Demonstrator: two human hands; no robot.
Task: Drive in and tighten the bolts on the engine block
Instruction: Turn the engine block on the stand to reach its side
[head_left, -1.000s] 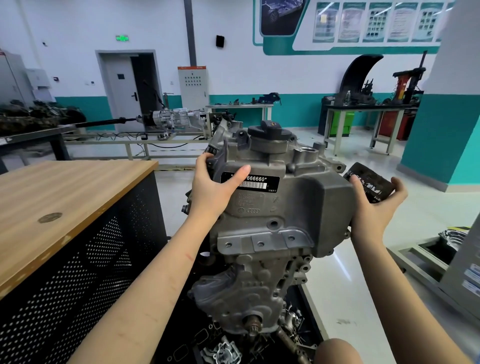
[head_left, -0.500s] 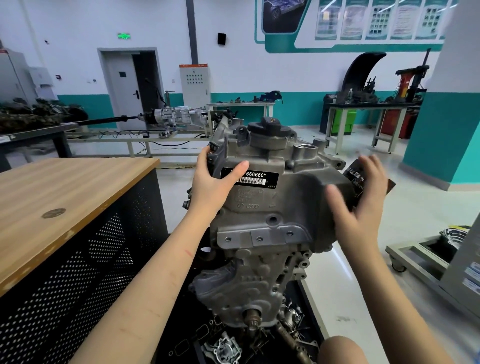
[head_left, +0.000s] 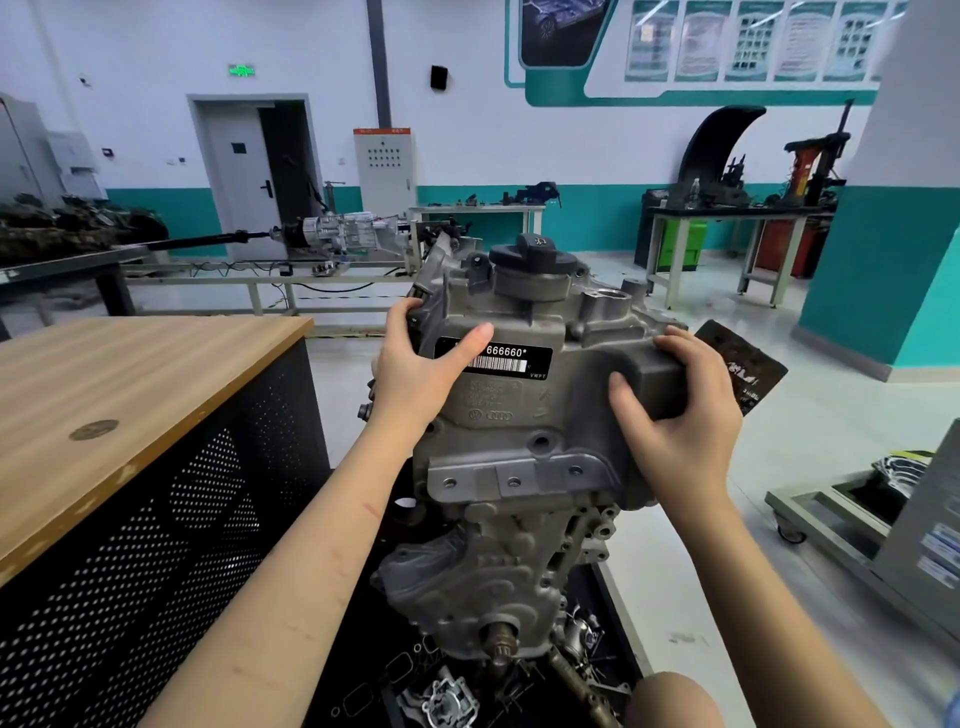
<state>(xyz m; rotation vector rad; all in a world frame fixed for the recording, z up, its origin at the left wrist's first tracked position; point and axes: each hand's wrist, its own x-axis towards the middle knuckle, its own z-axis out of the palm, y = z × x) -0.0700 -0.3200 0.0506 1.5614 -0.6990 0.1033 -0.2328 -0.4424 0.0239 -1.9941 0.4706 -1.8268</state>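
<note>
Engine block (head_left: 519, 441): upright between your hands, beside the wooden tabletop (head_left: 130, 384). Your left hand (head_left: 421, 374): grip curled round its upper left edge, thumb on the barcode label (head_left: 498, 358). Your right hand (head_left: 680, 415): grip clamped over the upper right corner.

I grip the engine block (head_left: 519, 431) at the centre of my view with both hands. My left hand (head_left: 415, 374) holds its upper edge at nine o'clock, thumb lying across the black barcode label (head_left: 498, 358), fingers curled behind the casting. My right hand (head_left: 680, 410) wraps the boxy cover corner at three o'clock, thumb on the front face, fingers over the top. The black oil filler cap (head_left: 535, 254) sits at twelve o'clock on the block. A wooden-topped workbench (head_left: 130, 384) stands at nine o'clock, loose metal parts (head_left: 447, 696) lie at six o'clock below the block.
</note>
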